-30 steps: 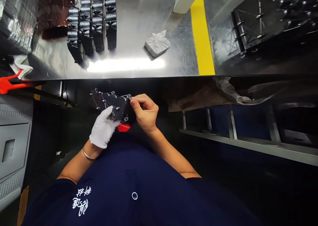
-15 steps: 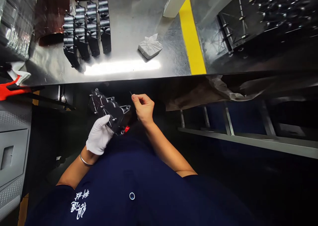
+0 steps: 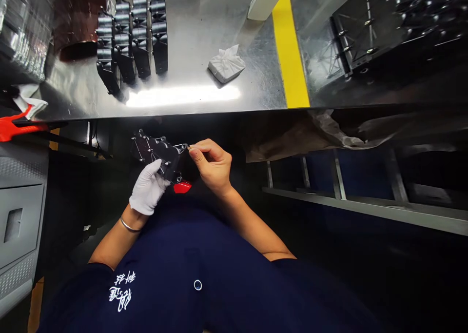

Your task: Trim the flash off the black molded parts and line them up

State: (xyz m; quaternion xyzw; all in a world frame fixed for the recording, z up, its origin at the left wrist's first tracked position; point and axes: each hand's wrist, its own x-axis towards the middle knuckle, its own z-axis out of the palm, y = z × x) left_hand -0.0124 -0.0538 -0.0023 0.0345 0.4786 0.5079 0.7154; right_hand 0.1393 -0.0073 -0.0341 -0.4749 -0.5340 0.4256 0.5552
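My left hand (image 3: 148, 189), in a white glove, grips a black moulded part (image 3: 157, 155) by its lower edge, below the bench edge. Ribs and several round bosses with metallic-looking rims show on the part's face. My bare right hand (image 3: 214, 165) is closed in a pinch at the part's right corner boss (image 3: 185, 147). What sits between thumb and forefinger is thin, small and mostly hidden by the fingertips. A red object (image 3: 182, 187) shows just under the part, its kind unclear.
On the metal bench (image 3: 190, 35) stand several black ribbed parts (image 3: 141, 40) in a row and a white wrapped bundle (image 3: 226, 65). Yellow tape (image 3: 290, 50) crosses the bench. More black parts (image 3: 431, 11) lie at right. A red handle-like object (image 3: 20, 126) juts out at left.
My right hand has brought its pinched fingertips, with a thin dark piece showing earlier, up to the part's corner boss. The red object below the part shows more now. The view has shifted slightly.
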